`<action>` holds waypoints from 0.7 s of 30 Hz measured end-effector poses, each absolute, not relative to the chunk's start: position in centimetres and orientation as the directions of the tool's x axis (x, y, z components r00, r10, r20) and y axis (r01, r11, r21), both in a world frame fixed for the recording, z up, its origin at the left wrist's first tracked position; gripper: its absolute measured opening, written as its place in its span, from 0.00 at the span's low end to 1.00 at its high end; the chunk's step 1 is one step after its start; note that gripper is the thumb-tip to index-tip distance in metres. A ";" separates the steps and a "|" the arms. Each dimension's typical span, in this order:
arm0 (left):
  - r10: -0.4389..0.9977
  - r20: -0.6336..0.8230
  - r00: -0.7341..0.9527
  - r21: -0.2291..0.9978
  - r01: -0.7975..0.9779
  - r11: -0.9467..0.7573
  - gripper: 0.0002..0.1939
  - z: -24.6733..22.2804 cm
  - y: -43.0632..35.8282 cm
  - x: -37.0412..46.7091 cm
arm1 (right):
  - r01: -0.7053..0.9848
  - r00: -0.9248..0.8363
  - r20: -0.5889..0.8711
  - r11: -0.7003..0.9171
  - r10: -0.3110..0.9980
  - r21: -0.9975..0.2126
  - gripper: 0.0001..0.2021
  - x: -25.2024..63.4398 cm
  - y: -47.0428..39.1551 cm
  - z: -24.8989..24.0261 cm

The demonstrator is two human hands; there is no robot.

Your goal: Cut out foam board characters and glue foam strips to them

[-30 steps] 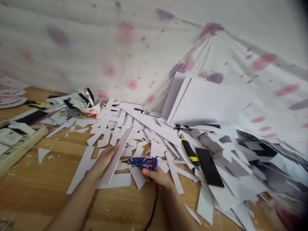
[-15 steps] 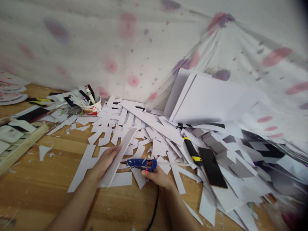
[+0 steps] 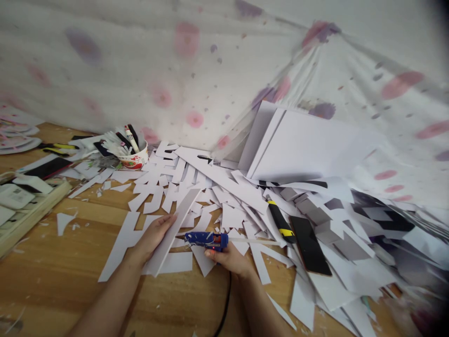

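My left hand is closed on a long white strip, which it holds tilted over cut white pieces. Its fingertips lie along the strip's left edge. In my right hand is a blue glue gun, its nozzle pointing left, close to the strip's right side. A clear glue stick sticks out of the gun's back, and a black cable hangs below. Under and behind both hands lie many white cutouts and scraps.
A utility knife and a phone lie at right. White boards lean on the patterned sheet. A cup of pens and a wooden-edged tray are at left on the wooden table.
Almost nothing differs. The white strip has shifted very slightly, with my left hand still on it; the glue gun stays in my right hand in nearly the same place.
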State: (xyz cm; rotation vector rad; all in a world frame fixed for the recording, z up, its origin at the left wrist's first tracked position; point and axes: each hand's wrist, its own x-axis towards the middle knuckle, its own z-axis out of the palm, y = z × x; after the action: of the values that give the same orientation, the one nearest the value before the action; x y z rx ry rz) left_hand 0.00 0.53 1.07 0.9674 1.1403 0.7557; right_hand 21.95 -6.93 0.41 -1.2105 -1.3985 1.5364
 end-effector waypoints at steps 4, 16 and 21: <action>0.878 -0.400 0.263 0.907 -0.021 0.420 0.25 1.2 0.4 0.0 | 0.060 -0.303 -0.171 -0.160 0.938 -0.985 0.23 22.0 -7.0 0.2; 0.874 -0.401 0.273 0.905 -0.032 0.425 0.26 1.2 0.3 -0.1 | 0.052 -0.273 -0.169 -0.161 0.947 -0.986 0.23 22.3 -6.9 -0.6; 0.873 -0.408 0.269 0.904 -0.018 0.428 0.26 1.3 0.2 -0.1 | 0.050 -0.250 -0.169 -0.161 0.953 -0.986 0.23 22.3 -6.9 -0.6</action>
State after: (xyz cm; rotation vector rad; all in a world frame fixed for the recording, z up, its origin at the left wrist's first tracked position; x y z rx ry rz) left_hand -0.11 0.24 1.26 0.9473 1.1395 0.7407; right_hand 22.33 -6.89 -0.59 -1.2231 -1.3360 1.5117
